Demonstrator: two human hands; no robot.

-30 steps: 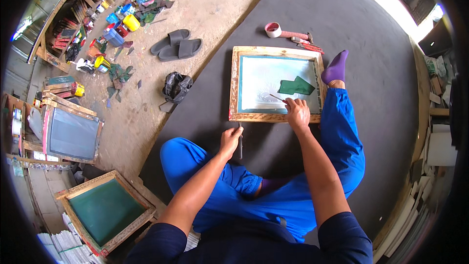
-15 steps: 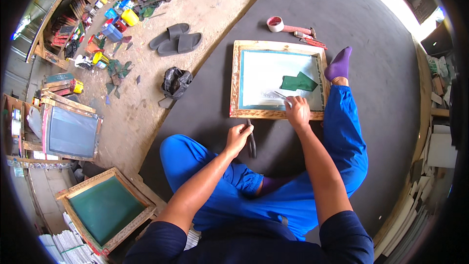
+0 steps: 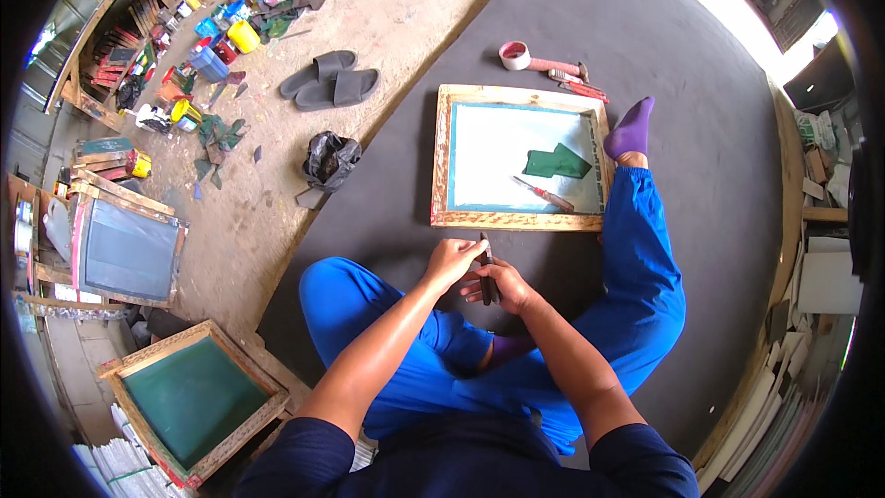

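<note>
My left hand (image 3: 452,261) is closed, pinching the upper end of a dark narrow strip (image 3: 489,286) held above my lap. My right hand (image 3: 505,284) closes around the lower part of that strip, its fingertips showing on the far side. Just beyond my hands a wooden-framed screen (image 3: 524,219) lies flat, with blue edging around a pale middle. On the pale area rests a green cut piece (image 3: 559,161) with an arrow-like outline. A slim knife (image 3: 546,195) with a pale blade and reddish handle lies below it, untouched.
Beyond the frame are a tape roll (image 3: 514,55), a hammer (image 3: 558,66) and red-handled tools (image 3: 583,88). My socked foot (image 3: 632,126) is by its right side. A black plastic bag (image 3: 332,160), sandals (image 3: 332,80) and a green screen frame (image 3: 195,397) are to the left.
My right hand has let go of the knife, leaving it on the screen, and come down to the dark strip. My left hand still holds the strip.
</note>
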